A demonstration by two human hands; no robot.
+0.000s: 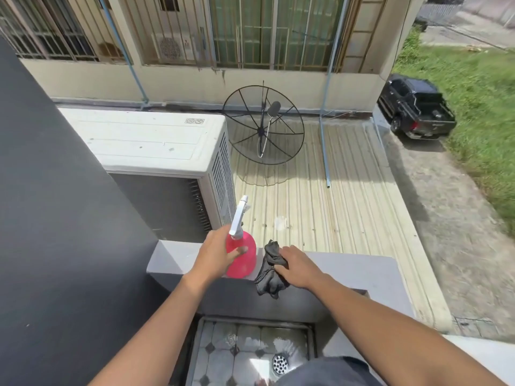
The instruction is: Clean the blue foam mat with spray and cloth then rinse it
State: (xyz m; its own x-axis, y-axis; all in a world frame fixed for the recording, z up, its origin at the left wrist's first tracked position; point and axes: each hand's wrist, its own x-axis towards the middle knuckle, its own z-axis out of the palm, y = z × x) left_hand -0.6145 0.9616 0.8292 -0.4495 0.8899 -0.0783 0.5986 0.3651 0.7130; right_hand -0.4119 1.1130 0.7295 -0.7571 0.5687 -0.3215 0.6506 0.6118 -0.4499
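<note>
On the grey ledge (348,263), the left hand (214,254) grips a pink spray bottle (242,260); the right hand (298,264) presses flat, fingers spread, on a dark cloth (269,277).

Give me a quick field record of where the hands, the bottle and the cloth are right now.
left hand: wrapped around the pink spray bottle
right hand: resting on the dark cloth
spray bottle: upright on the grey ledge
cloth: crumpled, draped over the ledge's near edge, right of the bottle
blue foam mat: not in view
below ledge: tiled floor with a drain
</note>
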